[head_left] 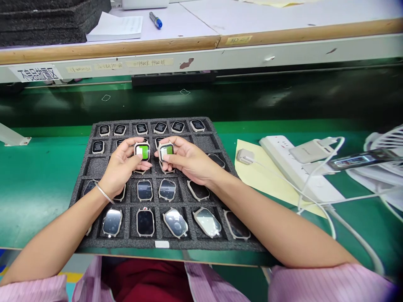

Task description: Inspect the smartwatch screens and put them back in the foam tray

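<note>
Green worktop (44, 176) spreads beneath you, and near its front edge lies your black foam tray (126, 243), with strapless watch cases (145, 222), their screens dark or reflective, in its nearest compartments. Over the tray's middle, your left hand (121, 165) and right hand (189, 161) each pinch one smartwatch, thumb on the front and fingers curled behind with little gap: the left-hand watch (145, 149) and right-hand watch (166, 148) sit just apart, both screens showing white and green. Beyond them, watches in the farthest row (141, 128) display text, while a lilac shelf (189, 21) at the back bears a blue-capped pen (155, 20).
</note>
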Demonstrator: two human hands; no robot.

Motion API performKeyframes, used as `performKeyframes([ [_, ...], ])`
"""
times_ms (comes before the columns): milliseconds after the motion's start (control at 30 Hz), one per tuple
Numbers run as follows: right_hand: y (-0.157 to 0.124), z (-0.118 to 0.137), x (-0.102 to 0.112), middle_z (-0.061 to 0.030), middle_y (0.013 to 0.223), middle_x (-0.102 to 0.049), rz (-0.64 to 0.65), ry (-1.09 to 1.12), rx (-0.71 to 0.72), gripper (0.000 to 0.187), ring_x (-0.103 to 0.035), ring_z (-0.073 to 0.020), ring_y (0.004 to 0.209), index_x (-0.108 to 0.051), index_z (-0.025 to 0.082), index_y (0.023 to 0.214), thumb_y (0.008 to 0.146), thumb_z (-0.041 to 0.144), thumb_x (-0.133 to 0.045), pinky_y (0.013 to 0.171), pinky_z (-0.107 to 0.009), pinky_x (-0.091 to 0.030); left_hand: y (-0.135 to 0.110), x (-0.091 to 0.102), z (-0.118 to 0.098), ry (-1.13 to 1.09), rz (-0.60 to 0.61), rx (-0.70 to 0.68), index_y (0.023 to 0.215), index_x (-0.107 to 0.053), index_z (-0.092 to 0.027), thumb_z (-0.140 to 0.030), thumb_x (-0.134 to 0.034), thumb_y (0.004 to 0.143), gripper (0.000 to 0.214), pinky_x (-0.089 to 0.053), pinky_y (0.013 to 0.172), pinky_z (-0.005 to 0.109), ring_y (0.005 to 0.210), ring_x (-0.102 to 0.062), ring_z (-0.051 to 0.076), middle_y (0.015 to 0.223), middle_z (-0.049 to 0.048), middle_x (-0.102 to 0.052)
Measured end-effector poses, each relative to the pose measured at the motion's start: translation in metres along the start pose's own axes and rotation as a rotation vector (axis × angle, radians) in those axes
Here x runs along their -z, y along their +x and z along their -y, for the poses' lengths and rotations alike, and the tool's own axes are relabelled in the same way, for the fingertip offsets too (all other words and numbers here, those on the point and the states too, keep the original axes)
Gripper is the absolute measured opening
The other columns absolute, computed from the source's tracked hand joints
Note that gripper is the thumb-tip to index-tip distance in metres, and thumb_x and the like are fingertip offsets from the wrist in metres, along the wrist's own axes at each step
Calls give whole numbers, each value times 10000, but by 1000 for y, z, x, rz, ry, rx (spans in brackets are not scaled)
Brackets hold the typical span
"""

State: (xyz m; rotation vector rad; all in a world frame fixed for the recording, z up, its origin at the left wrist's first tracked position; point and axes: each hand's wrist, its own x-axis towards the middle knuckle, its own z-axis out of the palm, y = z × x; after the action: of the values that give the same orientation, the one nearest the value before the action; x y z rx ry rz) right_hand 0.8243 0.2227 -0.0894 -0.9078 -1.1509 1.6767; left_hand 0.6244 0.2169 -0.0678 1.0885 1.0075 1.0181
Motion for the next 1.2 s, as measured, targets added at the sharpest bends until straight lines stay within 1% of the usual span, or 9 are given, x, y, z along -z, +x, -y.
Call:
performKeyframes([
  [267, 0, -1, 0, -2, 951, -675, -13, -23, 3, 497, -623, -96, 603, -533, 221, 1117, 682, 100, -742, 583, -260, -475, 1, 0, 2, -14, 33, -33, 1240, -505, -203, -66, -649, 751, 527, -625, 759, 246, 734, -731, 108, 1070, 11, -643],
  [400, -1, 1, -1, 4, 940, -684, -29, -27, 8, 505, -610, -97, 593, -545, 220, 1119, 662, 93, -716, 584, -263, -457, 0, -1, 1, -16, 32, -23, 1249, -510, -213, -56, -664, 711, 581, -619, 768, 251, 761, -733, 118, 1078, 10, -647],
  [567, -1, 2, -2, -14, 922, -691, -50, -18, -6, 360, -573, -93, 564, -552, 208, 1082, 761, 204, -715, 543, -257, -415, -2, 0, -1, -41, 39, 16, 1218, -536, -199, -115, -642, 744, 493, -623, 756, 280, 730, -740, 133, 1036, 6, -660],
  [700, 0, 1, -1, -24, 908, -689, -34, 5, -10, 333, -575, -100, 565, -552, 209, 1080, 809, 289, -729, 554, -264, -425, -2, 0, -3, -48, 33, 37, 1192, -548, -192, -128, -633, 746, 458, -622, 736, 280, 712, -740, 140, 961, -5, -674],
  [767, 0, 1, -2, -24, 918, -686, -23, -3, -6, 344, -581, -104, 579, -554, 212, 1090, 800, 260, -731, 564, -270, -436, -2, -1, -4, -50, 29, 41, 1185, -552, -190, -136, -633, 750, 446, -623, 732, 283, 704, -739, 139, 956, -4, -676],
  [867, 0, 2, -2, -18, 952, -676, -10, -16, 5, 390, -601, -109, 613, -555, 217, 1109, 752, 159, -701, 573, -273, -448, -2, -1, -5, -57, 19, 39, 1176, -554, -189, -144, -635, 753, 433, -624, 723, 286, 692, -738, 136, 969, 1, -680],
  [967, -1, 3, -4, -3, 924, -660, -5, -10, 12, 439, -617, -115, 626, -559, 219, 1113, 703, 90, -649, 575, -272, -450, -2, -1, -5, -61, 10, 46, 1169, -548, -185, -150, -642, 761, 420, -622, 701, 275, 686, -740, 142, 947, 4, -688],
  [1100, 0, 4, -5, -5, 924, -681, -16, 3, -11, 442, -625, -116, 619, -566, 218, 1109, 694, 97, -656, 583, -270, -442, -2, -1, -5, -48, -23, 66, 1128, -559, -179, -186, -671, 784, 362, -613, 635, 247, 615, -723, 129, 864, -16, -673],
  [1200, 0, 4, -5, -19, 944, -704, -28, 9, -27, 413, -616, -112, 595, -567, 216, 1101, 716, 152, -702, 579, -271, -441, -3, -2, -5, -34, -50, 69, 1107, -568, -177, -197, -694, 775, 356, -606, 599, 233, 583, -712, 119, 870, -17, -670],
])
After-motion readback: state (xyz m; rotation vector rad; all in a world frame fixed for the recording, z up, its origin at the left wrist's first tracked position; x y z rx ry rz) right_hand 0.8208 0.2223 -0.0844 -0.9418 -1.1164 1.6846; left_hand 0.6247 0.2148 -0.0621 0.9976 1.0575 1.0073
